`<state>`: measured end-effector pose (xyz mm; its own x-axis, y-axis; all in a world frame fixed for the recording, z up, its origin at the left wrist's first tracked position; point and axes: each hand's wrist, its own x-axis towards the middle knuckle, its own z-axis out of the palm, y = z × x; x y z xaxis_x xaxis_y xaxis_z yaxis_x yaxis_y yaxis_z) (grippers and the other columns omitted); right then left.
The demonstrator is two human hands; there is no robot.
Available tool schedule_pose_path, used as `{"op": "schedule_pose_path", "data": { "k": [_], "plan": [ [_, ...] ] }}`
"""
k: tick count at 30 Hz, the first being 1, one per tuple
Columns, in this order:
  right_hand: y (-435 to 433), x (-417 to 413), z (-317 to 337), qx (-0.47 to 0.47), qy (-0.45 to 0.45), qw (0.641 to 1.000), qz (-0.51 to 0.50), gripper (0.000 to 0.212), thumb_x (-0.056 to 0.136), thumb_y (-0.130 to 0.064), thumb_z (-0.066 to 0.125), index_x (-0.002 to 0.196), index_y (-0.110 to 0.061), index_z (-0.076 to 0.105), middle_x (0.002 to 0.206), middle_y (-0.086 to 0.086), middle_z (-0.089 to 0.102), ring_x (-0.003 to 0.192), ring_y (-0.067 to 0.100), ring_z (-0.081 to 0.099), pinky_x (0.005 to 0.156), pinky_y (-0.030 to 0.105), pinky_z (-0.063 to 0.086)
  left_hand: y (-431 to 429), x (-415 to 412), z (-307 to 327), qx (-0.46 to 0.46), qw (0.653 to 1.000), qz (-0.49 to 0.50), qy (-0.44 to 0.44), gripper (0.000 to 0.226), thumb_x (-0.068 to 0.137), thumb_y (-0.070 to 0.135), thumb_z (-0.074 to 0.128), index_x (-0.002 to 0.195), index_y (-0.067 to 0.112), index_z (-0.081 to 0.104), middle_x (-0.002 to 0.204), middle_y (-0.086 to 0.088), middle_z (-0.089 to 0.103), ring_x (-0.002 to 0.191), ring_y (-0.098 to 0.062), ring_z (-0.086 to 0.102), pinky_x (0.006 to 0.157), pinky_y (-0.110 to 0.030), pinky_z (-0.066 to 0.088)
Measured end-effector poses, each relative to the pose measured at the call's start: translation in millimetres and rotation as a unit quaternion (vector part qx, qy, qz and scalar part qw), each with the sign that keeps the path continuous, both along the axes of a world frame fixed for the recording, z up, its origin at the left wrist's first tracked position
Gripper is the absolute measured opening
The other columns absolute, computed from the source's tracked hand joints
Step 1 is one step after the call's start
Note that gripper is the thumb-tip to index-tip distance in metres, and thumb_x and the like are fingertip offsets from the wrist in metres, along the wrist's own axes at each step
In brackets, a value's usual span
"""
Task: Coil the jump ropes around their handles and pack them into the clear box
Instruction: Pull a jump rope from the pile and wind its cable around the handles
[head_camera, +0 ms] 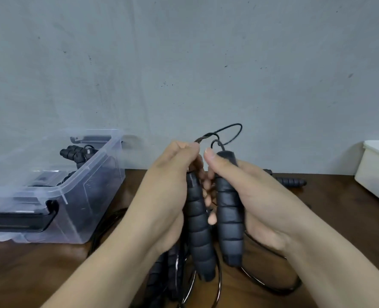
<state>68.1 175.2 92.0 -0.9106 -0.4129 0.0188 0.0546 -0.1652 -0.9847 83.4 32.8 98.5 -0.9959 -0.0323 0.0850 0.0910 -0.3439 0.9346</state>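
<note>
I hold two black ribbed jump-rope handles upright, side by side, above the table. My left hand (168, 185) grips the left handle (198, 232) and pinches the thin black rope (228, 132) near its top. My right hand (257, 196) grips the right handle (230, 223), thumb up by its cap. The rope loops above both handles. More rope coils (270, 283) hang and lie on the table below my hands. The clear box (90, 196) stands at the left with coiled black ropes (75, 154) inside.
Another black handle (293, 181) lies on the brown table (50, 274) behind my right hand. A white container (377, 172) stands at the right edge. A grey wall rises behind the table. The box has a black latch (28, 221).
</note>
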Motion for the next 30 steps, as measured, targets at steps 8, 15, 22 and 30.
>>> {"op": "schedule_pose_path", "data": {
  "k": [8,15,22,30],
  "plan": [
    [-1.7,-2.7,-12.7,0.1,0.088,0.991,-0.025,0.058,0.095,-0.064,0.069,0.121,-0.013,0.067,0.124,0.004,0.078,0.119,0.016,0.074,0.11,0.048,0.055,0.5,-7.9,-4.4,0.052,0.998,0.028,-0.011,0.02,0.107,0.024,0.059,0.09,0.014,0.057,0.079,-0.004,0.061,0.081,-0.023,0.06,0.088,-0.044,0.051],
    [-3.1,-1.6,-17.7,0.111,0.103,0.989,-0.001,0.048,0.088,-0.057,0.079,0.111,-0.016,0.07,0.112,0.002,0.08,0.113,0.02,0.076,0.109,0.056,0.055,1.9,-12.0,-11.9,0.056,0.995,0.075,-0.021,0.027,0.107,0.031,0.059,0.089,0.011,0.063,0.087,-0.011,0.061,0.085,-0.027,0.059,0.087,-0.045,0.051],
    [7.7,-6.9,-4.5,0.141,0.109,0.983,0.037,0.032,0.082,-0.007,0.089,0.108,-0.018,0.075,0.098,0.003,0.081,0.092,0.018,0.078,0.089,0.036,0.061,-2.4,-19.5,-16.3,0.016,0.999,0.032,-0.021,0.03,0.106,0.04,0.058,0.093,0.017,0.073,0.098,-0.008,0.074,0.094,-0.028,0.069,0.091,-0.048,0.053],
    [34.4,-10.2,16.1,0.26,0.131,0.956,0.034,0.042,0.07,-0.023,0.099,0.094,-0.01,0.066,0.083,0.009,0.073,0.078,0.015,0.071,0.079,0.038,0.061,-33.7,-7.2,9.7,-0.367,0.875,0.202,0.24,0.009,0.101,0.037,0.065,0.1,0.028,0.066,0.099,0.01,0.072,0.093,-0.004,0.07,0.075,-0.011,0.048]
  ]
}}
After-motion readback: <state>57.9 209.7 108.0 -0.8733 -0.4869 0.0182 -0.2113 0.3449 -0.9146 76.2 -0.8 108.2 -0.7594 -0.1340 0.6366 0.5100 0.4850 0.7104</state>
